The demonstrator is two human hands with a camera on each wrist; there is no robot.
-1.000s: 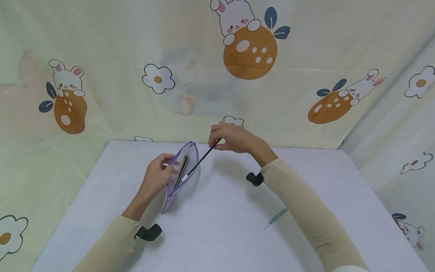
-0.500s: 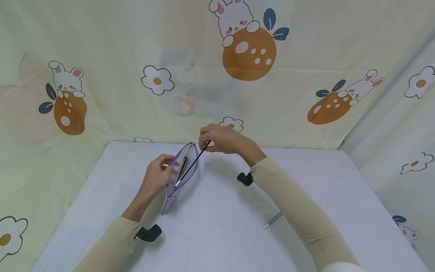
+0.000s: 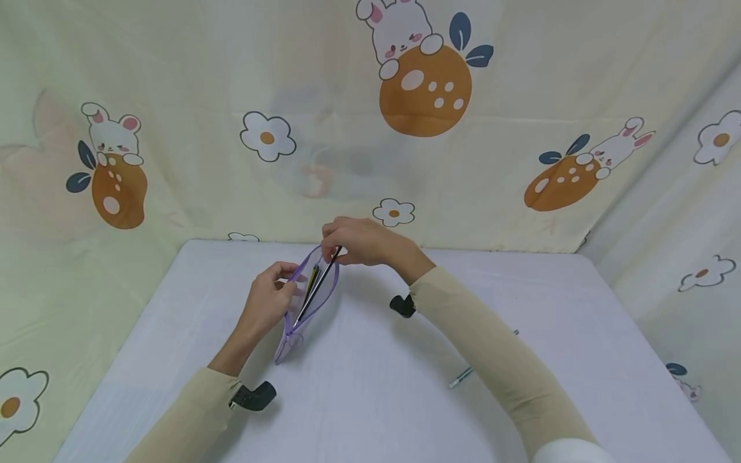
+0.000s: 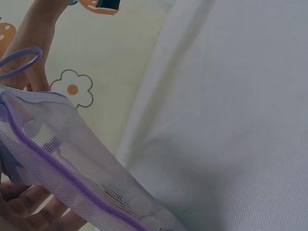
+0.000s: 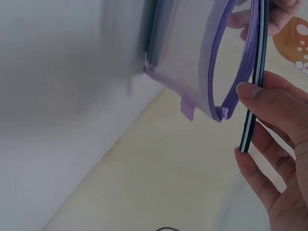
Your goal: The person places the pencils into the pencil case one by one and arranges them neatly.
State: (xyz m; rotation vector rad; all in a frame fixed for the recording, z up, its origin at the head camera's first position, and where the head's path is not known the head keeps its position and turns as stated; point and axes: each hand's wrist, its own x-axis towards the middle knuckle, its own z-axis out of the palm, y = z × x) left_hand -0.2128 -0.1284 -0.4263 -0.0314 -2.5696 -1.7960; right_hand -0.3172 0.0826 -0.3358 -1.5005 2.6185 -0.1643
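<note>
My left hand (image 3: 268,297) grips one side of a purple-edged mesh pencil case (image 3: 333,292), whose zipped mouth gapes wide. Thumb and fingers of my right hand (image 3: 363,242) pinch the upper end of a dark, pale-striped pencil (image 5: 261,48). In the head view it slants down into the mouth, its white-tipped end low near the front corner. A yellow-and-black pencil (image 3: 312,279) is inside. From the left wrist, the mesh wall (image 4: 91,149) and a purple loop (image 4: 24,61) fill the lower left, with my fingers behind the mesh.
On the white table (image 3: 370,399), a teal pencil (image 3: 461,377) with a white end lies partly hidden beneath the right sleeve (image 3: 492,347). Black camera mounts (image 3: 255,396) jut from both wrists. A printed curtain (image 3: 336,161) hangs behind the table's far edge.
My right hand has moved left and slightly down to the case's mouth, bringing the pencil deeper inside and steeper. My left hand and the case have stayed in place.
</note>
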